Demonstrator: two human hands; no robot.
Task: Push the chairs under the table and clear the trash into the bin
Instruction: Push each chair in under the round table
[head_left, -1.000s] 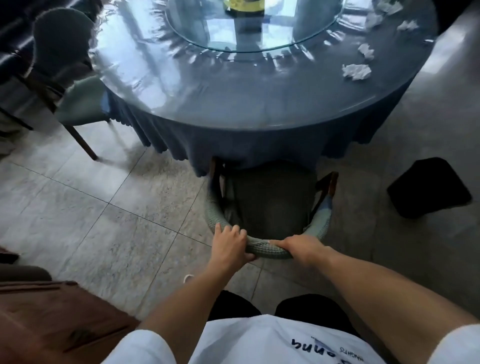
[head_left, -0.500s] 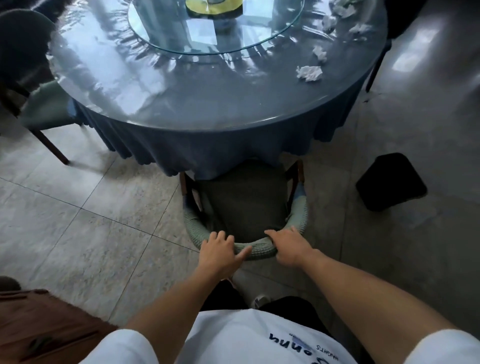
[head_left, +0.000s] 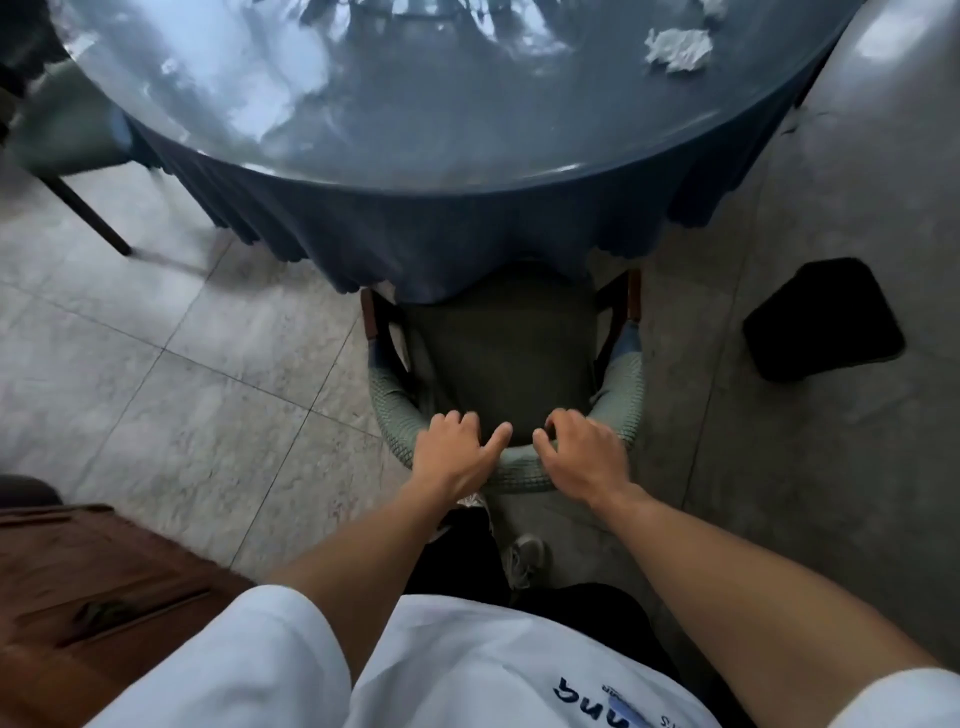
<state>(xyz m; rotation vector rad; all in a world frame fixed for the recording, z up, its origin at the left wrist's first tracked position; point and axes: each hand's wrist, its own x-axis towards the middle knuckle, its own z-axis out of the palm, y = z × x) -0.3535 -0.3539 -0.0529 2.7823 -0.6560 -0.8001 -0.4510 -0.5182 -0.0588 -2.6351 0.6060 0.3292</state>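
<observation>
At the near edge of the round tabletop (head_left: 415, 130), a green chair (head_left: 498, 358) stands with the front of its seat tucked under the hanging blue tablecloth (head_left: 441, 234); the curved backrest remains outside, nearest the person. Both hands rest on the top rail of that backrest. The left hand (head_left: 457, 454) lies over the rail left of centre, its fingers (head_left: 465, 421) curled over the top edge and the thumb extended toward the right along the rail. The right hand (head_left: 584, 454) lies over the rail right of centre, fingers (head_left: 558, 421) bent and hooked over the same edge. Both hands grip the chair; the two thumbs are near each other but apart.

On the far right of the tabletop lies a crumpled white paper wad (head_left: 678, 48), well clear of the rim. A second scrap (head_left: 714, 6) shows at the top edge of the view, cut off by the frame. The surface is glossy and reflects light.

On the floor to the right of the chair sits a black bin (head_left: 826, 319), apart from the chair and the tablecloth. At the far left a second chair (head_left: 67, 135) stands beside the tabletop, seat mostly outside the cloth, one dark leg on the tiles. A brown wooden piece of furniture (head_left: 93, 587) occupies the near left corner. The floor (head_left: 182, 389) is pale stone tile
</observation>
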